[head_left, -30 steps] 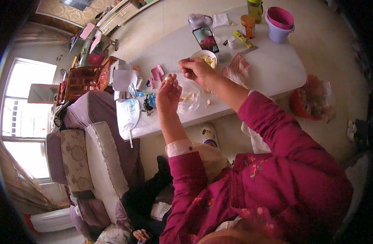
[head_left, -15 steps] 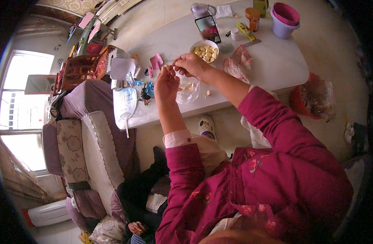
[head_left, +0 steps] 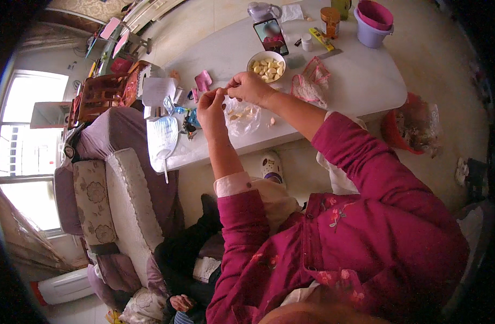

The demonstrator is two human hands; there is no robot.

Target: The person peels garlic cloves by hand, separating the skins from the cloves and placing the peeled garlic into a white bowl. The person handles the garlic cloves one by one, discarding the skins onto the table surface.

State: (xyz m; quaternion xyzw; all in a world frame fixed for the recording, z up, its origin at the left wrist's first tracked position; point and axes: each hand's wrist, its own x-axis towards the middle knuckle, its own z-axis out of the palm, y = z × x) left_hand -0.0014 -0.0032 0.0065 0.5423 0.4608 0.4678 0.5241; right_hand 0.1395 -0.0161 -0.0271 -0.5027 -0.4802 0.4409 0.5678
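Over the table, my left hand (head_left: 211, 112) and my right hand (head_left: 251, 88) meet fingertip to fingertip. Both are closed in a pinch. A small pale piece, seemingly a garlic clove, is mostly hidden by the left fingertips. What my right fingers grip at the same spot is too small to make out. Just beyond the right hand stands a white bowl (head_left: 283, 65) of peeled garlic cloves. Below the hands lies a clear plastic bag (head_left: 246, 125) with several pale cloves in it. A single clove (head_left: 272, 121) rests on the tabletop beside the bag.
On the white table (head_left: 361, 81) are a propped phone (head_left: 270, 36), a pink-edged cloth (head_left: 311, 82), a knife (head_left: 329, 54), a jar (head_left: 330, 22), nested buckets (head_left: 370, 35) and a hand fan (head_left: 164, 136). A red bin (head_left: 393, 131) stands right; another person's hand (head_left: 181, 303) shows lower left.
The whole view has shifted slightly. My left hand has turned a little and its fingertips have closed further over the small piece. The right hand still pinches beside it.
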